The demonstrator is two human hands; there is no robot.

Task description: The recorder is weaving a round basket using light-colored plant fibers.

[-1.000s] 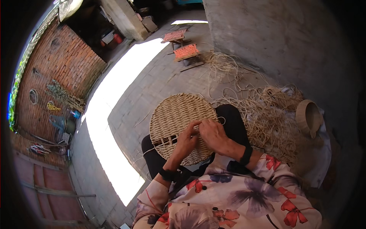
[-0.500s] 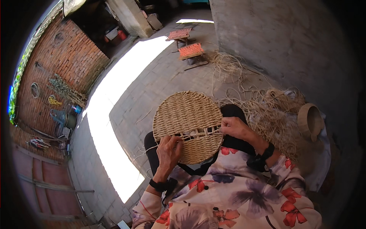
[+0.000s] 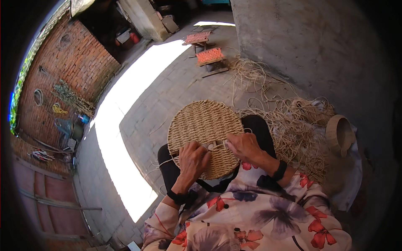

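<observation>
A round straw-coloured woven mat [image 3: 203, 121] lies across my lap, tilted up over my dark-trousered knees. A narrow slot [image 3: 217, 145] runs across its lower part, crossed by a few bare cords. My left hand [image 3: 193, 161] is curled over the left end of this slot, fingers bent against the weave. At the slot's right end, my right hand [image 3: 245, 147] has its fingertips pinched together on a cord, mostly hidden by the fingers. A thin cord end [image 3: 165, 162] sticks out beside my left hand.
Loose cord [image 3: 293, 125] is heaped on the floor to my right, beside a woven basket [image 3: 340, 134] on a pale cloth. Two low stools [image 3: 210, 55] with red woven seats stand ahead. A concrete wall [image 3: 310, 46] rises at right; a brick wall [image 3: 67, 58] stands at left.
My right hand has moved left and inward from the mat's right edge to the slot. My left hand has shifted slightly right and covers more of the slot.
</observation>
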